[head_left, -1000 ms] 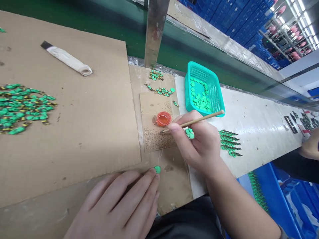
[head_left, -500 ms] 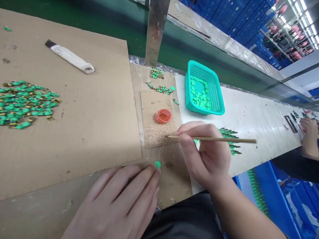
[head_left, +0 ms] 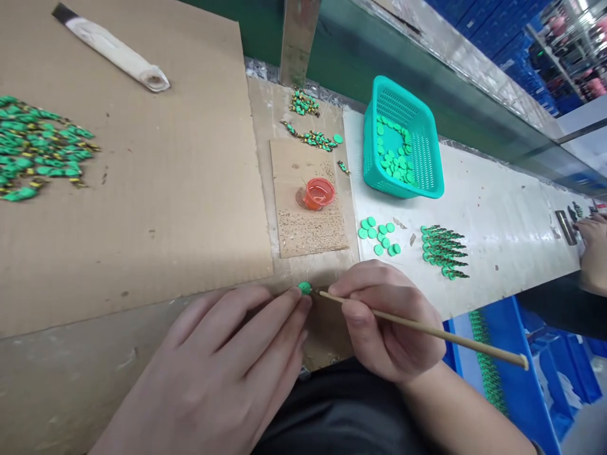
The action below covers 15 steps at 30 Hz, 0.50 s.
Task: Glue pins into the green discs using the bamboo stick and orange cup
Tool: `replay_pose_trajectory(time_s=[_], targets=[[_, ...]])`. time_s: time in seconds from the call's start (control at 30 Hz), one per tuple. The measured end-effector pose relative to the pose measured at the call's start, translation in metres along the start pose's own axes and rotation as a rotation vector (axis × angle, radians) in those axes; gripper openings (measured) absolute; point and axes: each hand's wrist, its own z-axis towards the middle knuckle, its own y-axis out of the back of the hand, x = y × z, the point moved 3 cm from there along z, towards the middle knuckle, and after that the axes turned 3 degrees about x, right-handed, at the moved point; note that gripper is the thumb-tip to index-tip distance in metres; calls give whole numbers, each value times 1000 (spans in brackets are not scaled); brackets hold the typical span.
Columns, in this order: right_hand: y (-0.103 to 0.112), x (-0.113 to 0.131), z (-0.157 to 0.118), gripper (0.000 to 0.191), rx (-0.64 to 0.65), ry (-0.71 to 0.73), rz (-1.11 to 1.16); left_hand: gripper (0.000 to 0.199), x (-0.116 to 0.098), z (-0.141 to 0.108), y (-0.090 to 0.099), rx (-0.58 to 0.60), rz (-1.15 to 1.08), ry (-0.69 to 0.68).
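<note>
against left fingers (head_left: 282, 308), green disc (head_left: 305, 288)

The cup (head_left: 315, 203) sits left of the basket (head_left: 389, 187).

a flat tool (head_left: 111, 50) with a dark tip and a white-wrapped handle lies slantwise on the large cardboard sheet (head_left: 190, 189) at left. at the back, an upright metal post (head_left: 298, 44) stands against a dark green strip (head_left: 360, 69). stacked blue crates (head_left: 488, 28) rise at upper right, with blurred pink items (head_left: 594, 85) beyond. a dark metal bar (head_left: 566, 227) lies far along the white tabletop (head_left: 502, 202); a blue bin (head_left: 535, 407) sits below its edge.
</note>
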Motion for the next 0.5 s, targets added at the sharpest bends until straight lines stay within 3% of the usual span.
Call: replay_pose_trajectory(time_s=[0.23, 0.5], targets=[[-1, -1, 2, 14, 9, 41, -10, 34, -1, 2, 1, -7, 40, -30], [-1, -2, 3, 11, 14, 72, -1, 40, 1, -4, -4, -19, -38, 66]])
